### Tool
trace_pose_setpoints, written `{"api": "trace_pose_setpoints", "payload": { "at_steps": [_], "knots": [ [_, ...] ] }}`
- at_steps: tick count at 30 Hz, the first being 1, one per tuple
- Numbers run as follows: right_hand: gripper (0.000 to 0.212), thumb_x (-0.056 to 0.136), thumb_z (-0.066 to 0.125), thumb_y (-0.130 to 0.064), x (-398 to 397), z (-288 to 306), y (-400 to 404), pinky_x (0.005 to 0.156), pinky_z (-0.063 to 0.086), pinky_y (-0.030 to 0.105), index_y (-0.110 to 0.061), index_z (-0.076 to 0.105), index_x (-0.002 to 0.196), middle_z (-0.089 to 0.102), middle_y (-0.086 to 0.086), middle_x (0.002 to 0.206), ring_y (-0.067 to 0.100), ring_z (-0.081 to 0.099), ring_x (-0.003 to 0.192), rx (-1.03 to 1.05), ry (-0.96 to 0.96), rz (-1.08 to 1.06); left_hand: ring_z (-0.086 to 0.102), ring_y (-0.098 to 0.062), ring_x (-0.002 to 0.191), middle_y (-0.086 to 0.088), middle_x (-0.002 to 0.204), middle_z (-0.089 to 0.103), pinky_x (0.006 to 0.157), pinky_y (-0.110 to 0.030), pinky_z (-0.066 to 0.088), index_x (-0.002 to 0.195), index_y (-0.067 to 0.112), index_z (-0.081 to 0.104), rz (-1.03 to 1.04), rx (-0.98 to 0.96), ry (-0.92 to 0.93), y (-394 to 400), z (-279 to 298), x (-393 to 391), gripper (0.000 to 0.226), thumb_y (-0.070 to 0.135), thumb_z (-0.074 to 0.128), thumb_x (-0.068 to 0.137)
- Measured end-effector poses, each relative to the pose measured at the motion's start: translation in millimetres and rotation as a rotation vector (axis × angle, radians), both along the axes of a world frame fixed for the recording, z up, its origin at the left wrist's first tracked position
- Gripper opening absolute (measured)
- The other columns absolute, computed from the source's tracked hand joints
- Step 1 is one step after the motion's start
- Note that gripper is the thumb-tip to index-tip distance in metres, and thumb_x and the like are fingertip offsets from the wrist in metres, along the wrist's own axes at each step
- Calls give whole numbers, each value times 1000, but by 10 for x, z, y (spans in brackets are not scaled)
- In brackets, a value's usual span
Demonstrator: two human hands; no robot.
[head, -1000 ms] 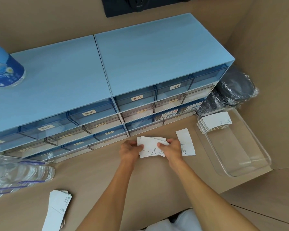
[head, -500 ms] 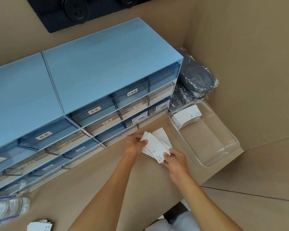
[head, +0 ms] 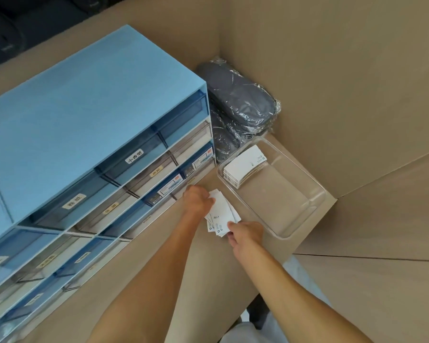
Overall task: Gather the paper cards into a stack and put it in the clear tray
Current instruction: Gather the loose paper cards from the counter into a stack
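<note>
Several white paper cards (head: 221, 214) sit in a loose, fanned stack between both hands on the cardboard surface. My left hand (head: 197, 199) grips the stack's far end. My right hand (head: 246, 234) pinches its near end, where small print shows. The clear tray (head: 300, 211) stands just right of the cards. A tidy stack of white cards (head: 245, 167) lies in the tray's far left corner.
A blue drawer cabinet (head: 89, 134) with labelled drawers fills the left side, close behind my left hand. Dark items wrapped in plastic (head: 238, 105) lie behind the tray. Cardboard walls (head: 344, 82) rise at the back and right.
The single card that lay to the right has joined the bundle. Both hands have carried the cards rightward, closer to the tray. The view has swung right, so the bottles are out of frame.
</note>
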State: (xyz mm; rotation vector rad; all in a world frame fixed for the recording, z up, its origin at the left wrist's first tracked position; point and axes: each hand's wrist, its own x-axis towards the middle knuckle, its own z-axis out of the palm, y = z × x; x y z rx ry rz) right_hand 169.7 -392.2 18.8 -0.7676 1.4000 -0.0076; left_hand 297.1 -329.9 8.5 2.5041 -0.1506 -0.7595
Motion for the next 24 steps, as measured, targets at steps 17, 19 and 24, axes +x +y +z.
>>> {"api": "trace_pose_setpoints", "payload": {
  "at_steps": [17, 19, 24],
  "knots": [
    [25, 82, 64, 13, -11, -64, 17, 41, 49, 19, -4, 63, 64, 69, 12, 68, 12, 64, 46, 5, -32, -37, 59, -33, 114, -13, 119, 63, 96, -44, 53, 114, 11, 65, -9, 42, 49, 52, -68, 41, 28, 19, 70, 87],
    [26, 82, 63, 14, -13, -74, 16, 40, 48, 16, -4, 63, 63, 68, 11, 66, 10, 64, 43, -11, -49, -34, 62, -31, 107, -11, 112, 66, 90, -40, 55, 115, 9, 66, -6, 51, 62, 118, -56, 32, 32, 21, 72, 86],
    [10, 83, 62, 13, -43, -91, 4, 44, 53, 22, 5, 67, 86, 69, 14, 75, 20, 65, 58, -50, -96, 13, 60, -23, 80, -2, 79, 61, 57, -26, 44, 91, 9, 68, 133, -50, 148, 352, -29, -84, 13, 19, 74, 85]
  ]
}}
